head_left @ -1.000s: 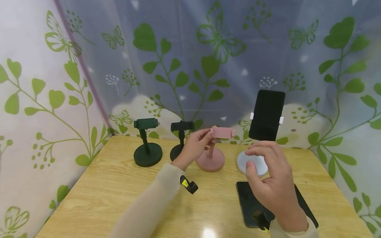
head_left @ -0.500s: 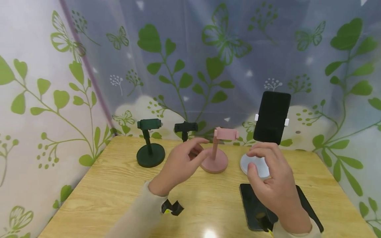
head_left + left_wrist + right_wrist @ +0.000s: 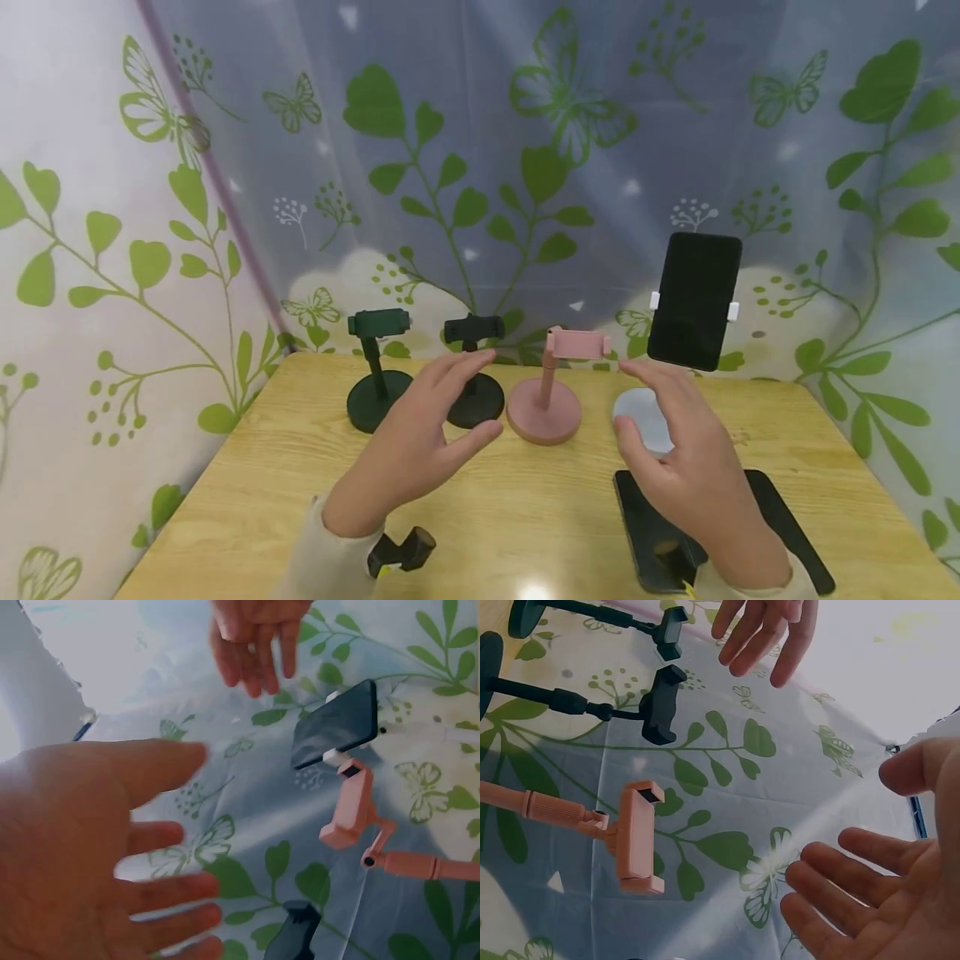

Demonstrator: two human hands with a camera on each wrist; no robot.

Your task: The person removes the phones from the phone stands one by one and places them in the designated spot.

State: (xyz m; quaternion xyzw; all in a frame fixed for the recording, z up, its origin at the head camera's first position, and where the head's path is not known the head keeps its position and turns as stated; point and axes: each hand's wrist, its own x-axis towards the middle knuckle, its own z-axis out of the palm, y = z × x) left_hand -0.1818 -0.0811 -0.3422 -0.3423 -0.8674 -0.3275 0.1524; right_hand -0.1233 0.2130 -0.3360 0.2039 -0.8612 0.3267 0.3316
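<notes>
My left hand (image 3: 412, 446) is held in the air with its fingers extended and thumb spread, holding nothing. It overlaps the dark green phone stand (image 3: 369, 406) and black phone stand (image 3: 482, 403) in the head view. Between the hands stands a pink phone stand (image 3: 545, 412), upright, its clamp (image 3: 637, 838) without a phone. My right hand (image 3: 693, 462) hovers with fingers loosely bent and thumb apart, also holding nothing. Behind it a black smartphone (image 3: 696, 300) sits upright in the white stand's side grips, above a round white base (image 3: 639, 417) partly hidden by the fingers.
Beneath my right hand, dark phones lie flat on the wooden table (image 3: 510, 508): one phone (image 3: 637, 521) at the left and another phone (image 3: 787, 521) at the right, both partly covered. A leaf-patterned curtain (image 3: 465, 133) hangs close behind the stands.
My left hand has let go of the pink stand's clamp and drawn back to the left and nearer. The right hand stays near its place, its fingers a little more spread.
</notes>
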